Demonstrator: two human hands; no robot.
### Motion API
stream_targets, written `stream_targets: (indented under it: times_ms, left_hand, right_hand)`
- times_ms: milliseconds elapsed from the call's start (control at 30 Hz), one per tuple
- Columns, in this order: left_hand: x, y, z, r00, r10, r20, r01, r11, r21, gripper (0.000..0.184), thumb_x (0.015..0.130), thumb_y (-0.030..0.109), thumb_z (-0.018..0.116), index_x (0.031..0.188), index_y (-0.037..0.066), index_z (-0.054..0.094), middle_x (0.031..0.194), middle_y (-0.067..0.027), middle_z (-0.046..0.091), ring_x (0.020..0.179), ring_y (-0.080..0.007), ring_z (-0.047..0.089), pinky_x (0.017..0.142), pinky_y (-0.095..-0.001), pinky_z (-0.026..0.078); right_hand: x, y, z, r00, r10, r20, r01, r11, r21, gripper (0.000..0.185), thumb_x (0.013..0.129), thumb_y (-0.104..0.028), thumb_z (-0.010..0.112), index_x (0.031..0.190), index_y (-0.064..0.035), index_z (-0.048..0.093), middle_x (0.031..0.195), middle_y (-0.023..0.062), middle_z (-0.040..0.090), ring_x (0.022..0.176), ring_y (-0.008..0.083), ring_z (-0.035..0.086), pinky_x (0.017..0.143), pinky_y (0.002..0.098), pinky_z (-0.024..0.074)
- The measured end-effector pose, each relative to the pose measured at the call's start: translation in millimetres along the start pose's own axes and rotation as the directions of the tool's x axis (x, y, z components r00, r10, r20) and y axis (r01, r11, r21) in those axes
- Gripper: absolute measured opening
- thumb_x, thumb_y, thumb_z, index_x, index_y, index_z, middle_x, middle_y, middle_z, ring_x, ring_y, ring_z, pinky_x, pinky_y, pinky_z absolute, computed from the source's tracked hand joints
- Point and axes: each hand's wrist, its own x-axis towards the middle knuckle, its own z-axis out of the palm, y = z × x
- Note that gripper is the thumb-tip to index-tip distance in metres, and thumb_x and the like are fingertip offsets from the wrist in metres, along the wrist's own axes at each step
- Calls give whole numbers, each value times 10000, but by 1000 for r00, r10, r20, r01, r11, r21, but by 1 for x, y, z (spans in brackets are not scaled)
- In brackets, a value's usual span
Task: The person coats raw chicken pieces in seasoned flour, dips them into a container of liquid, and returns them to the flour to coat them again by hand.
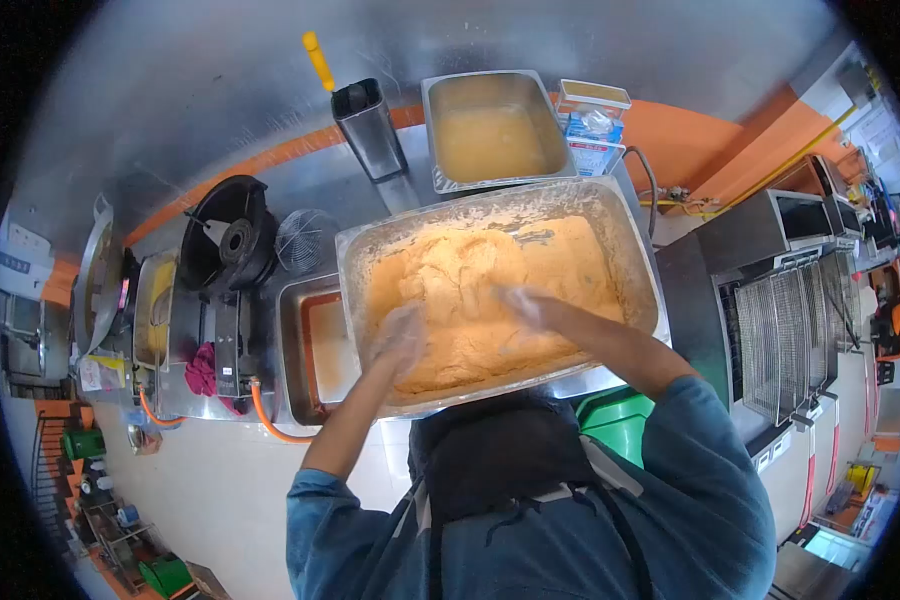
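Note:
A large metal pan [635,265] holds a bed of orange-tan powder [570,255], heaped in the middle. My left hand [400,335] is over the pan's left part, whitish as if coated or thinly gloved, its fingers stretched out and slightly blurred. Further right, my right hand [526,306] reaches in at the powder's middle, fingers apart and pointing left, also blurred. No held object shows in either hand. Whether anything lies buried in the powder I cannot tell.
Behind the pan stand a second metal pan [432,130] of cloudy liquid and a metal holder [370,130] with a yellow-handled tool. Left are a black burner [232,235], a wire strainer [307,240] and a shallow tray [288,345]. Fryer baskets [775,340] stand right; a green bin [615,425] sits below.

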Motion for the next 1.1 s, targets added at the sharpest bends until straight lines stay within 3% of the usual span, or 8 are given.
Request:
stream_targets:
  times_ms: [133, 300, 367, 433, 633, 767, 967, 1100]
  left_hand:
    - [12, 18, 41, 992, -112, -63, 82, 930, -359, 145, 825, 199, 481, 928, 107, 527, 853, -47, 526, 819, -154, 512, 605, -296, 436]
    - [-8, 34, 2, 992, 118, -48, -81, 874, 480, 128, 819, 187, 474, 899, 102, 527, 827, -46, 524, 786, -149, 506, 594, -292, 429]
    - [-15, 13, -10, 998, 59, -10, -37, 743, 668, 122, 817, 182, 471, 887, 100, 527, 817, -45, 524, 772, -147, 504, 589, -291, 426]
    - [-24, -15, -5, 998, -33, 49, -5, 770, 638, 116, 814, 177, 468, 876, 98, 527, 807, -45, 523, 759, -146, 502, 585, -289, 423]
    - [-32, -36, 37, 972, -176, 157, 78, 868, 491, 103, 807, 162, 460, 841, 91, 527, 776, -44, 521, 718, -140, 496, 571, -285, 414]
    - [-41, -29, 46, 969, -180, 167, 102, 914, 393, 98, 802, 153, 455, 817, 87, 526, 755, -43, 519, 692, -137, 492, 562, -282, 408]
    - [-35, -7, 33, 951, 310, 20, -301, 935, -190, 99, 795, 138, 446, 782, 81, 526, 724, -42, 517, 651, -131, 485, 549, -278, 400]
    - [-26, 65, 21, 884, 467, 9, -198, 357, 913, 154, 787, 143, 426, 762, 56, 550, 677, -100, 555, 621, -196, 542, 522, -319, 423]
  right_hand:
    - [18, 18, 31, 970, -210, -126, 206, 978, -42, 332, 869, -287, 429, 1149, -109, 424, 1110, 69, 443, 1045, 167, 402, 873, 282, 364]
    - [-3, -65, -30, 983, 87, -161, -146, 906, -398, 244, 813, -326, 444, 892, -124, 554, 814, 21, 546, 782, 134, 486, 671, 270, 418]
    - [4, -2, -73, 995, 4, 102, 102, 24, -994, 181, 775, -254, 454, 792, -124, 579, 724, 35, 557, 648, 148, 497, 600, 278, 419]
    - [-13, 30, -76, 955, 80, 287, 265, -663, -700, 164, 753, -231, 454, 681, -170, 588, 610, 0, 552, 508, 123, 482, 519, 258, 408]
    - [-19, 17, 12, 778, 391, 491, 517, 46, -855, 85, 581, -219, 561, 569, -137, 542, 587, -1, 532, 617, 170, 507, 524, 355, 400]
    - [-7, 75, 37, 780, -185, 597, 523, 716, -462, 99, 587, -201, 579, 598, -115, 531, 615, -3, 518, 640, 169, 509, 557, 341, 407]
    - [15, 38, 18, 732, -649, 207, 675, 732, -94, 120, 592, -97, 601, 674, -93, 513, 692, 10, 493, 720, 148, 501, 631, 308, 396]
    - [43, 39, -12, 694, -623, -360, 658, 752, -34, 83, 687, -89, 558, 753, -81, 509, 745, 44, 485, 785, 133, 493, 698, 298, 389]
